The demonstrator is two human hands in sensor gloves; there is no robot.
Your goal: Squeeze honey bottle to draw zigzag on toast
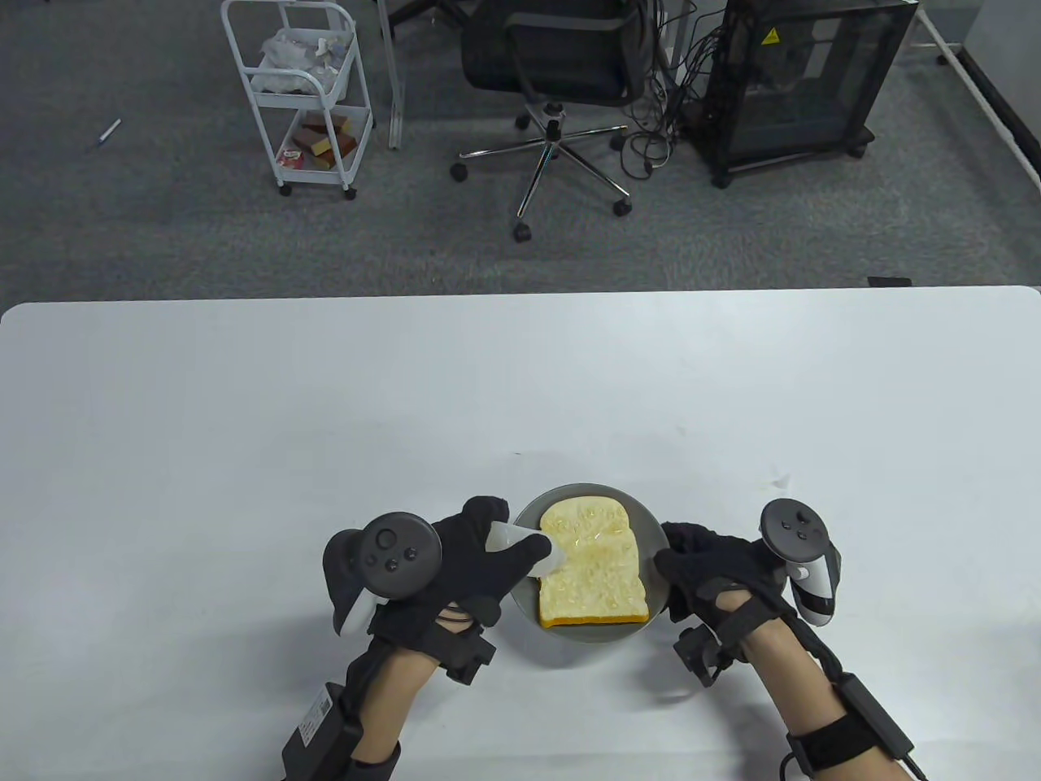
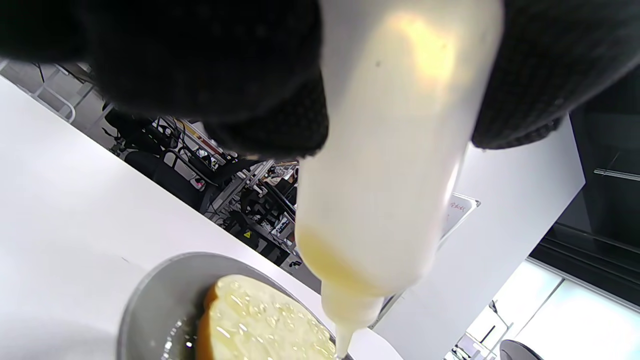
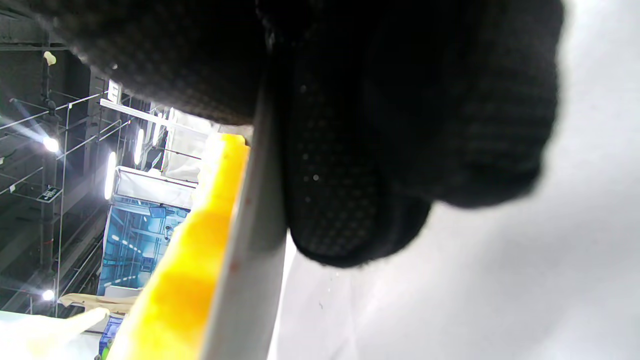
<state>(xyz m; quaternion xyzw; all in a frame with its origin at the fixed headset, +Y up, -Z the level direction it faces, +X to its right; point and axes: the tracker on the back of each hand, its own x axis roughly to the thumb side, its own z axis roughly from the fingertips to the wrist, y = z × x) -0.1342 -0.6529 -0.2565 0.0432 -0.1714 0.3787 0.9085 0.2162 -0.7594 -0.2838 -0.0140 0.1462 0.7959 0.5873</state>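
A slice of toast [image 1: 592,563] lies on a grey plate [image 1: 646,522] near the table's front edge, with glossy honey on its far part. My left hand [image 1: 480,561] grips a translucent squeeze bottle [image 1: 524,543], tipped so its nozzle points at the toast's left edge. In the left wrist view the bottle [image 2: 395,165] fills the middle, a little honey pooled by its nozzle just above the toast [image 2: 260,325] and plate [image 2: 150,300]. My right hand [image 1: 699,565] holds the plate's right rim; in the right wrist view its fingers [image 3: 360,150] press the rim [image 3: 250,280] beside the toast's crust [image 3: 190,270].
The white table [image 1: 325,423] spreads to the left and far side. Beyond its far edge stand a white cart [image 1: 301,89], an office chair [image 1: 561,73] and a black cabinet [image 1: 805,73] on the carpet.
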